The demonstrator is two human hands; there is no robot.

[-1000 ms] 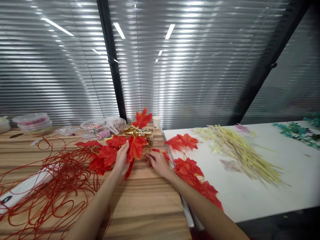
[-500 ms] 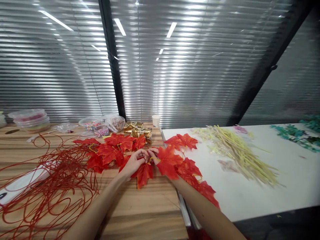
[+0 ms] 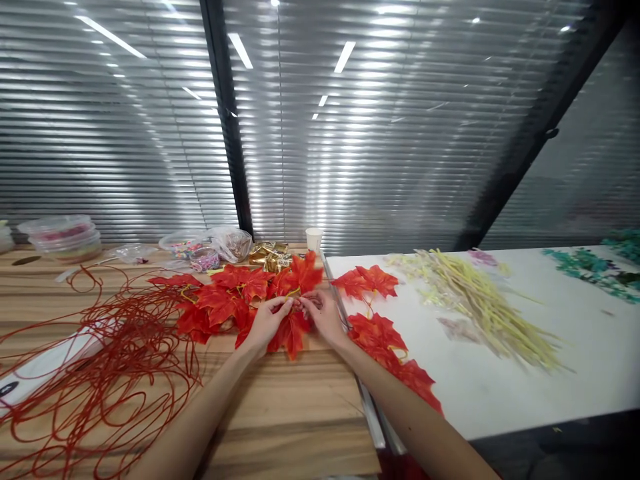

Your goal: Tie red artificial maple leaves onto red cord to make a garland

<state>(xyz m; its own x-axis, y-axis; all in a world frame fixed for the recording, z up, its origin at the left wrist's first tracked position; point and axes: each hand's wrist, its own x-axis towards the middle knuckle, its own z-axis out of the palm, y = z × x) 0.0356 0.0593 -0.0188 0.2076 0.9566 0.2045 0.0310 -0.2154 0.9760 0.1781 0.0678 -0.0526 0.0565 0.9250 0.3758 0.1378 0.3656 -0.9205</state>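
Both hands meet over the wooden table's right part, at a string of red artificial maple leaves. My left hand [image 3: 265, 327] is closed in a pinch, thumb against forefinger, at the yellow leaf stem [image 3: 293, 293]. Close beside it, my right hand [image 3: 324, 317] pinches at the same join; thin red cord seems to lie there, but the fingers partly hide it. One red maple leaf [image 3: 306, 272] stands up just above the fingertips, and another red leaf [image 3: 291, 335] hangs below them. More red leaves [image 3: 223, 300] lie to the left; others [image 3: 380, 340] trail down the right side.
Tangled red cord [image 3: 125, 367] covers the left side, over a white flat object [image 3: 55, 363]. Plastic tubs [image 3: 63, 237], bags [image 3: 230, 243], gold packets [image 3: 273, 255] and a paper cup [image 3: 314, 238] line the back. Yellow stems [image 3: 480, 307] lie on the white table [image 3: 540, 400].
The leaf that covered my right hand has swung up and left, and now stands above the fingers. My right hand has turned and shows its back; both hands stay close together.
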